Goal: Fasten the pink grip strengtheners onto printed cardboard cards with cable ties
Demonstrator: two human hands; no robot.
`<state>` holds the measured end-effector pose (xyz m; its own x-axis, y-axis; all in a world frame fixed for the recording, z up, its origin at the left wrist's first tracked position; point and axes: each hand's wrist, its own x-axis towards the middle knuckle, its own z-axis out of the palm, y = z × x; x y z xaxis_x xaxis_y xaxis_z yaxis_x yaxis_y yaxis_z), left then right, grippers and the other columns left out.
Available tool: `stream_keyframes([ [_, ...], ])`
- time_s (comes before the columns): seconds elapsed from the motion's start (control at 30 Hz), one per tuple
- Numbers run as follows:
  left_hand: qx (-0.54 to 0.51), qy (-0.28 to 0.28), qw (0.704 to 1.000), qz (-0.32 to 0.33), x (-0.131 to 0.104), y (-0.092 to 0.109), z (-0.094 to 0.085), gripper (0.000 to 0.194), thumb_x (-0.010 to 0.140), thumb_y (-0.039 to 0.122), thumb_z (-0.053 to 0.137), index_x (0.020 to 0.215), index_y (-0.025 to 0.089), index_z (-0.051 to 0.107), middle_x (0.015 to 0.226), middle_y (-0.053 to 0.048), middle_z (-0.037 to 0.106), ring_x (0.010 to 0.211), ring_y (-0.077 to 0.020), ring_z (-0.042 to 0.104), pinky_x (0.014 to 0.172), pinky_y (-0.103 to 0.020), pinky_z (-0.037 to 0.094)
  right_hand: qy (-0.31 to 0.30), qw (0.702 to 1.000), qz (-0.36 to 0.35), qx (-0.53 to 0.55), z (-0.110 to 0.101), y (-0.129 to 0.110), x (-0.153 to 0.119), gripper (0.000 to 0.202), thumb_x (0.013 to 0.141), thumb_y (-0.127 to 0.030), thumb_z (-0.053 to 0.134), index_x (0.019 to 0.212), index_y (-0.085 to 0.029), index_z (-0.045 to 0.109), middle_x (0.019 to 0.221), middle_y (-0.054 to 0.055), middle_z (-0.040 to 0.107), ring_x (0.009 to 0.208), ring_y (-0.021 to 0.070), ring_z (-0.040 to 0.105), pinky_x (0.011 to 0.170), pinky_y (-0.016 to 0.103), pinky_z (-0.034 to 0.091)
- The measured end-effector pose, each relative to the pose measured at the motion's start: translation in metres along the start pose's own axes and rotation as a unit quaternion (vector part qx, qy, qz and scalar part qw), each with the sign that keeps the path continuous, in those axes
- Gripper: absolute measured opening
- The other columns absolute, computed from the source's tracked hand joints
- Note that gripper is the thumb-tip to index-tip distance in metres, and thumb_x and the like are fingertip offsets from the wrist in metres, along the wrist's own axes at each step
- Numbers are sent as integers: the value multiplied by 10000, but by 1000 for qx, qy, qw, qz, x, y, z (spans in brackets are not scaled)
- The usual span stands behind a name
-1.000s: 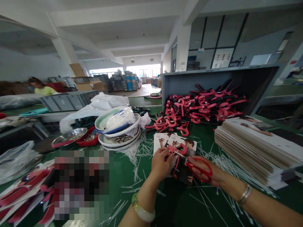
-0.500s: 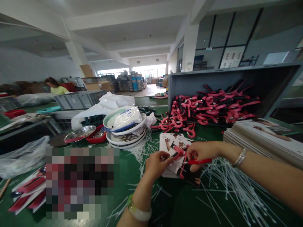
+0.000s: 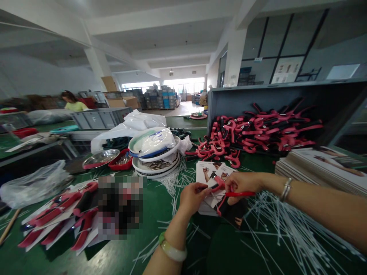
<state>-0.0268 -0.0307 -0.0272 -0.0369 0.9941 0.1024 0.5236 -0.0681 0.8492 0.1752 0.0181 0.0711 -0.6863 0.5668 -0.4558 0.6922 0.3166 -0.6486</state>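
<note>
The left hand, apparently pinching the pink clamp, should steady it on the card while the right hand, curled round red-handled scissors, works without nudging it

Pink clamp partly behind right grip

On the green tabletop, mostly bare surface opens between the left forearm and right forearm, and again between the left hand and a low pile of pink-and-black plastic clamps on white cards. Ahead, stacked round white plastic trays and a large grey plastic crate, clamps heaped at its mouth, stand in the way. Loose thin white ties and a thick stack of printed cards hem in the right forearm.
</note>
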Motion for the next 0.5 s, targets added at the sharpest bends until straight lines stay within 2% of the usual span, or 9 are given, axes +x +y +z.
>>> stream_keyframes([
  [0.13, 7, 26, 1000, 5, 1, -4, 1, 358, 746, 486, 585, 936, 205, 700, 783, -30, 686, 696, -156, 601, 636, -250, 454, 18, 997, -22, 70, 17, 8, -11, 414, 593, -510, 739, 627, -155, 529, 483, -77, 420, 423, 31, 347, 376, 154, 239],
  [0.23, 46, 26, 996, 73, 1, -2, -4, 310, 744, 448, 613, 935, 220, 699, 876, -39, 670, 802, -171, 601, 727, -272, 461, 36, 989, -3, 144, 17, 8, -28, 426, 643, -564, 684, 742, -178, 533, 491, -81, 437, 372, 28, 332, 348, 161, 235],
  [0.3, 73, 18, 991, 115, -1, 4, -14, 267, 768, 418, 600, 933, 234, 701, 939, -50, 658, 864, -180, 597, 773, -283, 460, 83, 978, 6, 193, 11, 12, -42, 457, 660, -605, 646, 844, -202, 536, 498, -79, 448, 334, 29, 305, 328, 178, 219],
  [0.37, 88, 35, 988, 120, -8, 10, -34, 245, 805, 393, 561, 936, 238, 698, 964, -61, 655, 868, -182, 602, 769, -285, 469, 167, 956, 4, 242, 4, 25, -56, 504, 640, -635, 635, 907, -218, 540, 536, -52, 479, 347, 38, 313, 340, 199, 211],
  [0.4, 94, 62, 987, 118, -14, 11, -50, 239, 810, 382, 554, 945, 241, 691, 970, -62, 654, 866, -182, 603, 763, -285, 474, 223, 941, 11, 253, 1, 37, -61, 503, 635, -630, 642, 916, -224, 544, 539, -41, 479, 358, 46, 320, 350, 212, 210],
  [0.5, 138, 187, 966, 112, -46, 1, -116, 235, 803, 396, 544, 947, 262, 672, 956, -47, 658, 884, -195, 598, 792, -301, 478, 337, 915, 88, 201, -3, 88, -71, 396, 644, -546, 676, 839, -219, 569, 512, -1, 478, 363, 75, 346, 379, 272, 223],
])
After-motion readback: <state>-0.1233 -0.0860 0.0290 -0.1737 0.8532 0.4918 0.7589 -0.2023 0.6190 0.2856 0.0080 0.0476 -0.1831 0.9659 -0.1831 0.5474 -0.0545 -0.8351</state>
